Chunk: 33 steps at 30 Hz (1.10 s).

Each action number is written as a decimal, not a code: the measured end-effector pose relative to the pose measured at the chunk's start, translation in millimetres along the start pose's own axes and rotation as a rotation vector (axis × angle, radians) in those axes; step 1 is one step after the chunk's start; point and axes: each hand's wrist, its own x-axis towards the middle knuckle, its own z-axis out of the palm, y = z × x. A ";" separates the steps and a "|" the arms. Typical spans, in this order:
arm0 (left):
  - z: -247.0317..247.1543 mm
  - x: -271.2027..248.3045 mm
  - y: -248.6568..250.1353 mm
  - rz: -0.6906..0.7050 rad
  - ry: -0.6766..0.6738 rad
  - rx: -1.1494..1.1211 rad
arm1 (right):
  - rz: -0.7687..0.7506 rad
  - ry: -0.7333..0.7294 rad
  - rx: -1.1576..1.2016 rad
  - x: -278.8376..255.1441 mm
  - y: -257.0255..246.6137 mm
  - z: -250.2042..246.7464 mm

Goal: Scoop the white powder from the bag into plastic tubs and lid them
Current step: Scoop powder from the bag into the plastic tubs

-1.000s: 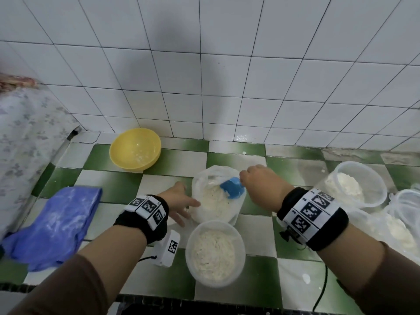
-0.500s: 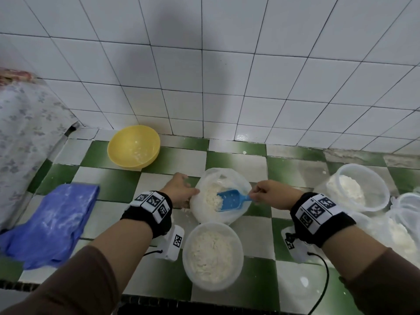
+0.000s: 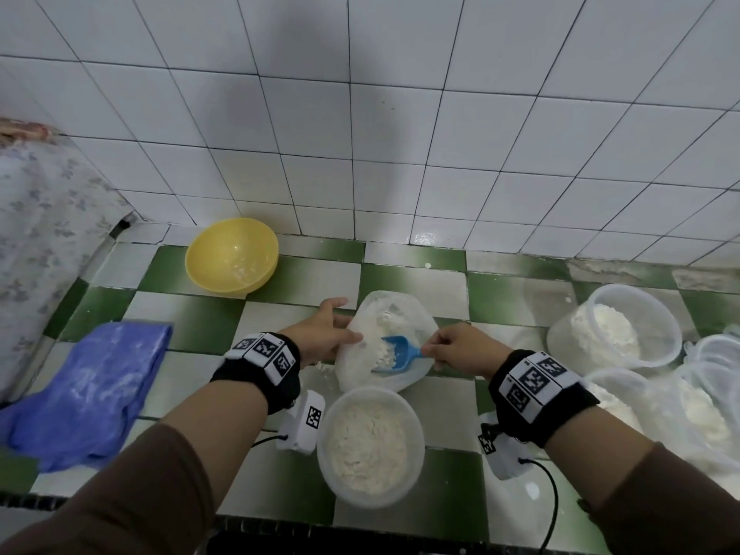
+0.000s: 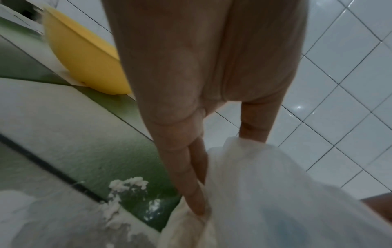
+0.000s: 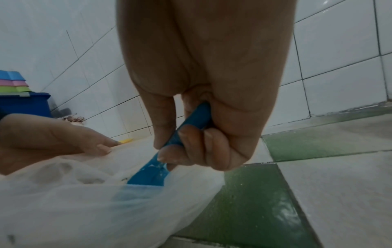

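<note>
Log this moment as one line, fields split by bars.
step: scooping | right hand: grips blue scoop, loaded, inside bag | left hand: holds bag edge | tub: unlidded, powder inside, nearer than bag

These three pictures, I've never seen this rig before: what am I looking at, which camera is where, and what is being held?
No machine: a person's two bare hands, with tagged bands on the wrists. The wide picture comes from a head camera looking down on a green-and-white tiled counter. The other two come from wrist cameras looking along each hand. The left hand holds the edge of the plastic bag of white powder. The right hand has its grip on the handle of a blue scoop, loaded with powder inside the bag. Just below stands an open tub, partly filled. More tubs stand to the right; a yellow bowl and blue cloth to the left.
</note>
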 end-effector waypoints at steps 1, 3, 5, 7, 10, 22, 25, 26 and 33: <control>-1.3 -2.6 -1.9 0.006 0.006 -0.002 | 0.007 0.009 0.019 -1.0 -0.4 -0.2; -4.2 -7.1 -5.5 0.017 0.021 -0.013 | 0.020 0.030 0.070 -4.4 -1.2 -2.1; -6.3 -10.8 -8.6 0.023 0.038 -0.034 | 0.031 0.042 0.109 -8.3 -1.5 -6.5; -7.6 -13.9 -11.7 0.024 0.055 -0.049 | 0.041 0.055 0.160 -13.2 -1.8 -11.9; -6.8 -18.5 -16.9 0.016 0.071 -0.070 | 0.037 0.085 0.263 -23.1 -2.7 -19.1; 2.4 -36.6 -36.7 -0.023 0.167 -0.082 | -0.114 0.053 0.490 -79.6 -9.1 -25.1; 5.5 -39.3 -42.6 -0.028 0.189 -0.088 | -0.149 0.020 0.464 -92.0 -9.5 -21.2; 5.9 -40.0 -44.7 -0.028 0.196 -0.089 | -0.154 0.012 0.450 -95.7 -8.9 -19.8; 10.0 -46.4 -49.9 -0.023 0.209 -0.086 | -0.267 -0.005 0.235 -115.1 -4.7 -14.4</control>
